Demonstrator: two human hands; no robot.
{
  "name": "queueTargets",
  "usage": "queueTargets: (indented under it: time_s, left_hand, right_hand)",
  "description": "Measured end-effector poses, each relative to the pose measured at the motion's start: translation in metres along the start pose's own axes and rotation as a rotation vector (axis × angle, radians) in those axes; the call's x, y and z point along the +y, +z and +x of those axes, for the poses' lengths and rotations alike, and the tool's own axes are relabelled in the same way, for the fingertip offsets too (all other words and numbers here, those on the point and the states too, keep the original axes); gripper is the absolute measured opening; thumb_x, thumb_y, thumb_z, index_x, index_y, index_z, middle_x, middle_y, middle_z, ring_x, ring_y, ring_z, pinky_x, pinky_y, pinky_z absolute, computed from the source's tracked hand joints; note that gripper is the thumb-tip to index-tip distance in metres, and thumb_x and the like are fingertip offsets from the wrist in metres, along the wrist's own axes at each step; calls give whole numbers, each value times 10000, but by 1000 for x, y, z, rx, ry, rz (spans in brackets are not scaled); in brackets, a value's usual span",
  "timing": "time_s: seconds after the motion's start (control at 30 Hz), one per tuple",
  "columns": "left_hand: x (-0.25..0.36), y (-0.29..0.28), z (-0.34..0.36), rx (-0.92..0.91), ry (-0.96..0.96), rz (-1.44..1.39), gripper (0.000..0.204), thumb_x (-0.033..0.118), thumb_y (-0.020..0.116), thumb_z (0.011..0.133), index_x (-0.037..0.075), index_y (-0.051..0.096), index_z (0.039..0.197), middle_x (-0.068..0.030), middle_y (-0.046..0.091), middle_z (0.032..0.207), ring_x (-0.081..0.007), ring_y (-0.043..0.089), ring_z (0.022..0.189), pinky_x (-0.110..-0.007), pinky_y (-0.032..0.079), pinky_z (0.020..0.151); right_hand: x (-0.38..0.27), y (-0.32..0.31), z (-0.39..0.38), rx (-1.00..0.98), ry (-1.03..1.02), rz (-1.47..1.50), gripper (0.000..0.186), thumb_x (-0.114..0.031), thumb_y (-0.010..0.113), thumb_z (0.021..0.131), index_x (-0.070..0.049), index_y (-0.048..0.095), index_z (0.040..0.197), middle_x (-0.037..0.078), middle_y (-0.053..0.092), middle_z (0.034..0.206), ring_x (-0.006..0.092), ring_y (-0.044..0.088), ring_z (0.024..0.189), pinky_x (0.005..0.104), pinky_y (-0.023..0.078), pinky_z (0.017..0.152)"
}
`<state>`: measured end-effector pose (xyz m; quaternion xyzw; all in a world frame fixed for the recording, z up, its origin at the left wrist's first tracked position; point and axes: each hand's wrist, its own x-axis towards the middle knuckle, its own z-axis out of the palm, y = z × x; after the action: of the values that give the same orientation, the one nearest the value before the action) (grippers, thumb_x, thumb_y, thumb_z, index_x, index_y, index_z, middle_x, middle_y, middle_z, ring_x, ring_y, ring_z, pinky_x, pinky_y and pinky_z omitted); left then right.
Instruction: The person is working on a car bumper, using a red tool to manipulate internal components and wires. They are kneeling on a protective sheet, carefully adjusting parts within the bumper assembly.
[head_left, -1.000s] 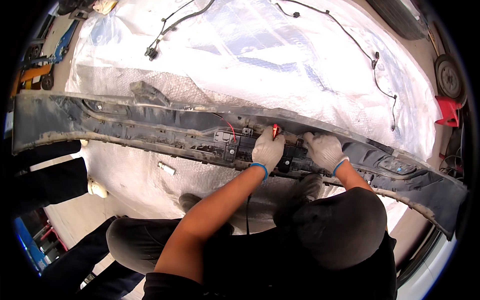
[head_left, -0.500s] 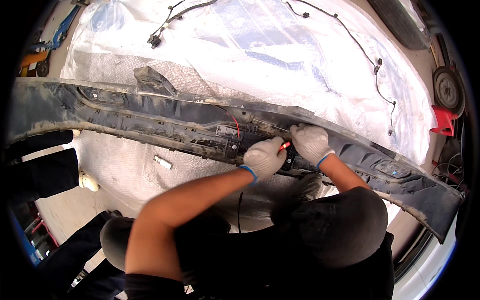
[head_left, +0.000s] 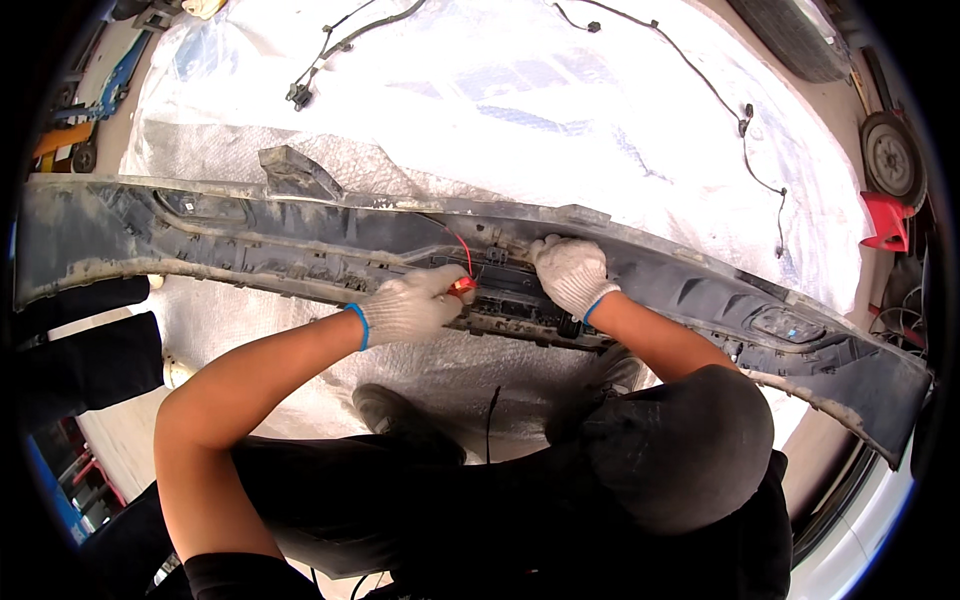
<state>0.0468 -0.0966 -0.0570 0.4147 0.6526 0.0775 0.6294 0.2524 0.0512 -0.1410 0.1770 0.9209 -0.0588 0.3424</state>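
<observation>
Though mark (head_left: 793,332) illegible, left hand (head_left: 408,306) clamped on red tool (head_left: 464,286), right hand's (head_left: 573,274) grip unclear.

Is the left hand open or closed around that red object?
Closed: the left hand is curled around the red object, with only part of it showing.

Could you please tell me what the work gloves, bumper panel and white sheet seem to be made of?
Work gloves: probably knitted cotton-like yarn, matte off-white, judging by the fine ribbing.
Bumper panel: likely moulded plastic, dull dark grey under dirt, with formed recesses.
White sheet: probably plastic, wrinkled and finely textured; whether woven is unclear.
</observation>
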Motion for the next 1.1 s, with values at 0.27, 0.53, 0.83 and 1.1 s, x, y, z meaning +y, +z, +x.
queueTargets:
  time_s: [0.27, 0.53, 0.83, 1.1]
  left_hand:
    - [-34, -11, -14, 98, -132, -285, 537, 512, 511, 1028, 13, 670, 912, -38, 618, 772, -111, 551, 701, -283, 458, 650]
    - [-38, -14, -4, 135, 20, -407, 518, 507, 474, 1028, 64, 603, 794, 11, 512, 683, -82, 424, 608, -275, 361, 537]
    - [-38, -17, -12, 231, -12, -361, 533, 539, 430, 1032, 97, 578, 775, 26, 456, 679, -91, 391, 617, -269, 345, 542]
    - [-18, -32, -14, 31, 9, -790, 464, 408, 410, 957, 80, 551, 661, 16, 403, 526, -94, 306, 426, -279, 215, 403]
  right_hand:
    - [22, -15, -27, -43, 77, -32, 346, -120, 616, 941, 42, 570, 1244, 125, 671, 906, 221, 711, 763, 370, 575, 521]
    - [25, 12, -45, 908, -83, 159, 237, -101, 717, 792, -107, 645, 1018, 65, 675, 891, 233, 671, 694, 379, 532, 554]
    - [6, -47, -65, 1365, -360, 519, 150, -47, 718, 765, -68, 701, 912, 61, 702, 843, 224, 685, 785, 350, 581, 637]
    - [10, -52, -77, 845, -459, 904, 119, -82, 565, 950, 4, 623, 1007, 154, 683, 947, 346, 689, 824, 416, 566, 708]
